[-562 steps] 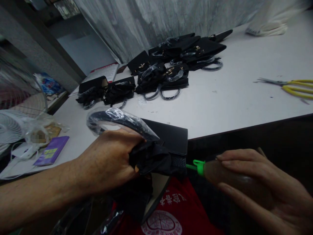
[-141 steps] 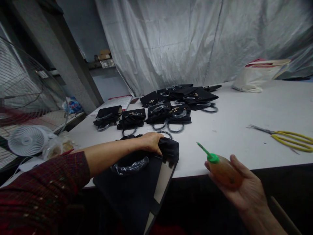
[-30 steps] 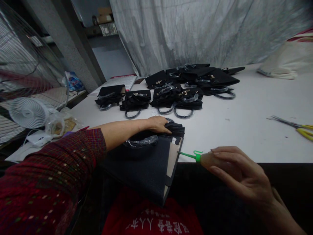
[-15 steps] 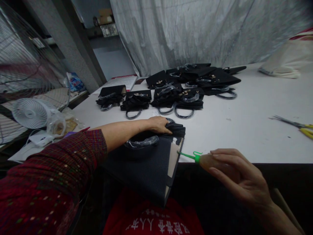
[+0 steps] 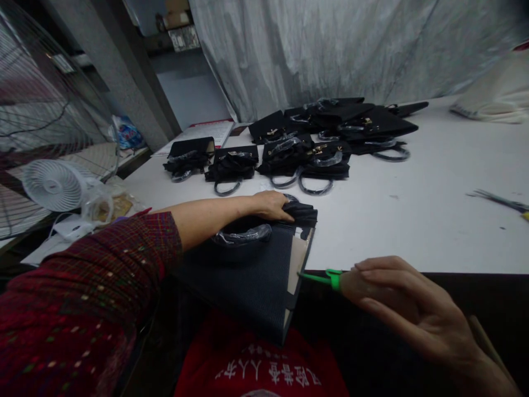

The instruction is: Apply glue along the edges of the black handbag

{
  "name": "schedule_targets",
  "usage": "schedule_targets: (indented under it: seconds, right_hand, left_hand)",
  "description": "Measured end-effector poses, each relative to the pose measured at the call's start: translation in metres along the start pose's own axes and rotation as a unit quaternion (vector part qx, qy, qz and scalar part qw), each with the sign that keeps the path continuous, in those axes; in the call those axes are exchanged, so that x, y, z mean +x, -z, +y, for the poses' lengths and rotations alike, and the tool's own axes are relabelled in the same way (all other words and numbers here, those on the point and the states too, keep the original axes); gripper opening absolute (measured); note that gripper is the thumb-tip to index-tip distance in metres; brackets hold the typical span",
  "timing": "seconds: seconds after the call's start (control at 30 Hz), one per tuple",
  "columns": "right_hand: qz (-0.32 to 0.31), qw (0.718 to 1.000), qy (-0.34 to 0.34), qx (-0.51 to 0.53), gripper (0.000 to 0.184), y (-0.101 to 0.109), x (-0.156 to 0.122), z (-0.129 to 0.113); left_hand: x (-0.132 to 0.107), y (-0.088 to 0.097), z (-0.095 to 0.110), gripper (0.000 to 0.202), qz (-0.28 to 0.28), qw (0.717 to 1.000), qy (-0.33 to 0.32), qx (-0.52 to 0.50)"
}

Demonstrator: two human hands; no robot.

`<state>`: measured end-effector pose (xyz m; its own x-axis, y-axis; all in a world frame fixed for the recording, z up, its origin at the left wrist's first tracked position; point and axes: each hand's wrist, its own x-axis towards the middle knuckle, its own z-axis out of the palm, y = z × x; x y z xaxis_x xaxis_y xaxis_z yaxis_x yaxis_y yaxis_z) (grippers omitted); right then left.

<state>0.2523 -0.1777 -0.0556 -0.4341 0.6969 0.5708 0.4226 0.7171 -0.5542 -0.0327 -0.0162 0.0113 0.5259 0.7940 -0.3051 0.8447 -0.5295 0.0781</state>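
A black handbag [image 5: 243, 281] lies over the table's front edge toward my lap, with its plastic-wrapped handle [image 5: 243, 236] on top. My left hand [image 5: 270, 206] is closed on the bag's gathered far part, its fingers partly hidden in the black folds. Along the bag's right side a beige strip [image 5: 295, 259] of inner board shows. In my right hand [image 5: 409, 300] is a squeeze glue bottle [image 5: 351, 285] with a green cap and a long thin nozzle. The nozzle tip is at the lower part of the beige strip; whether it touches, I cannot tell.
Several black handbags [image 5: 306, 157] with wrapped handles lie across the back of the white table [image 5: 430, 215]. Yellow-handled scissors [image 5: 502, 202] rest at the right. A small white fan [image 5: 53, 184] stands at the left, and a pale cloth bundle [image 5: 491, 94] sits back right.
The nozzle tip has moved down along the beige strip toward me, with my right hand slightly lower. My left hand keeps its hold on the bag. The view has shifted a little.
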Motion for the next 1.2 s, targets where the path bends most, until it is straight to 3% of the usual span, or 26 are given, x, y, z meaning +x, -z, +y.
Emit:
schedule_targets:
  seconds: [0.1, 0.23, 0.4, 0.57, 0.7, 0.83, 1.0, 1.13, 1.2]
  right_hand:
    - [0.026, 1.000, -0.014, 0.001, 0.028, -0.001, -0.007, -0.013]
    - [-0.020, 0.999, -0.031, 0.024, 0.025, -0.002, -0.007, -0.021]
    - [0.050, 0.998, -0.039, 0.007, 0.027, -0.002, -0.003, -0.014]
    - [-0.033, 0.999, -0.013, 0.025, 0.021, -0.002, -0.004, -0.020]
    - [-0.002, 0.999, -0.035, 0.008, 0.022, 0.000, -0.005, -0.027]
    - [-0.042, 0.999, -0.014, 0.007, 0.021, 0.003, -0.006, -0.029]
    - [0.019, 0.997, -0.068, 0.029, 0.024, -0.001, -0.009, -0.029]
    - [-0.017, 0.998, -0.037, 0.045, 0.020, -0.004, -0.011, -0.031]
    - [-0.005, 0.998, -0.056, 0.041, 0.021, -0.003, -0.012, -0.034]
  left_hand:
    - [-0.001, 0.001, 0.000, 0.054, -0.002, 1.000, -0.005, -0.003]
    - [0.000, 0.000, -0.001, 0.053, -0.001, 1.000, -0.014, -0.011]
    - [0.002, -0.003, -0.005, 0.054, 0.008, 1.000, -0.020, -0.009]
    - [0.001, -0.003, -0.004, 0.054, 0.007, 1.000, -0.020, -0.017]
    - [0.000, -0.001, -0.002, 0.053, 0.004, 1.000, -0.010, -0.025]
    - [0.000, -0.001, -0.002, 0.051, -0.001, 1.000, 0.000, -0.024]
    - [0.000, -0.002, -0.002, 0.052, 0.005, 1.000, 0.004, -0.028]
    - [0.000, -0.004, -0.003, 0.053, 0.010, 1.000, 0.001, -0.018]
    - [0.000, -0.005, -0.003, 0.054, 0.018, 1.000, 0.003, -0.008]
